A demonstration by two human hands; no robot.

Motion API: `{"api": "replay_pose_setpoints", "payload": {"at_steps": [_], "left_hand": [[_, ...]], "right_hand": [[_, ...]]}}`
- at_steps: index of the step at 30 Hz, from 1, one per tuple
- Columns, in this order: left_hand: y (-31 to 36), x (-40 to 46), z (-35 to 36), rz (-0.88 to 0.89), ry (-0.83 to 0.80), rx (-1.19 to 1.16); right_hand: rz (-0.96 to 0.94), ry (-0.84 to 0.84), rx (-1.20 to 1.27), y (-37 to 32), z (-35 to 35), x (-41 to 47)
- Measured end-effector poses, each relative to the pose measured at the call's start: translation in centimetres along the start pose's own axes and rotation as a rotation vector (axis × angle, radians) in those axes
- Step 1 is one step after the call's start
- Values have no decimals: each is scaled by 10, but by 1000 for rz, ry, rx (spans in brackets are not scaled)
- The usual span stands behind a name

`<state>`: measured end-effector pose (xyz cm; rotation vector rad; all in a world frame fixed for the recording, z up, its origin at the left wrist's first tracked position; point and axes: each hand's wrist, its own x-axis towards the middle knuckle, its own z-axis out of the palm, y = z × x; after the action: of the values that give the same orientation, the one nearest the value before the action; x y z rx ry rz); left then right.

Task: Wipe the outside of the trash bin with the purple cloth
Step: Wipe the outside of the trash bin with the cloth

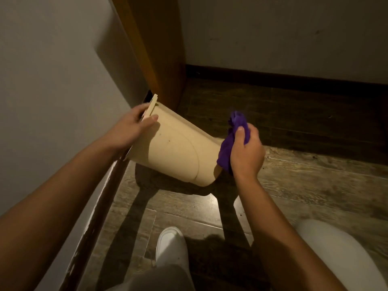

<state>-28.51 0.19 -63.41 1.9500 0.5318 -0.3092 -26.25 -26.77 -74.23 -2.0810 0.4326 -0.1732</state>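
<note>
**Bin tipped up, cloth at its base**

We start at nine o'clock, where a pale wall [48, 85] fills the side of the view, a dark glossy skirting [98, 211] running along its foot. Our left hand [131, 128] sits just left of centre and it has the bin by the rim, thumb laid over the outer face and fingers curled round the lip, so that hand is clenched on the bin itself. Right at the centre is the cream trash bin [178, 152], lifted clear of the floor and tilted, its open mouth toward ten o'clock against the wall, its base pointing to four o'clock. A dark shadow lies on the wood floor [294, 185] straight beneath it. Behind it, at twelve o'clock, stands an orange-brown wooden door frame [155, 49]. Moving on to about two o'clock of centre, our right hand [246, 152] is closed round the purple cloth [227, 145], bunched up in the fist, thumb pressing it. The cloth touches the bin's base end. Down at six o'clock we see a white shoe [171, 245] planted on the floor.
</note>
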Motion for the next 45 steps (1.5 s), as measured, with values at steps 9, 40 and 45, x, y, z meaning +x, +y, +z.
{"api": "replay_pose_setpoints", "payload": {"at_steps": [9, 40, 45], "left_hand": [[9, -12, 17, 208, 59, 171], [-6, -3, 36, 274, 340, 64], [-5, -1, 42, 377, 226, 176]], "right_hand": [[-71, -155, 117, -35, -1, 1], [-103, -244, -431, -22, 51, -5], [-14, -251, -520, 33, 37, 6]]}}
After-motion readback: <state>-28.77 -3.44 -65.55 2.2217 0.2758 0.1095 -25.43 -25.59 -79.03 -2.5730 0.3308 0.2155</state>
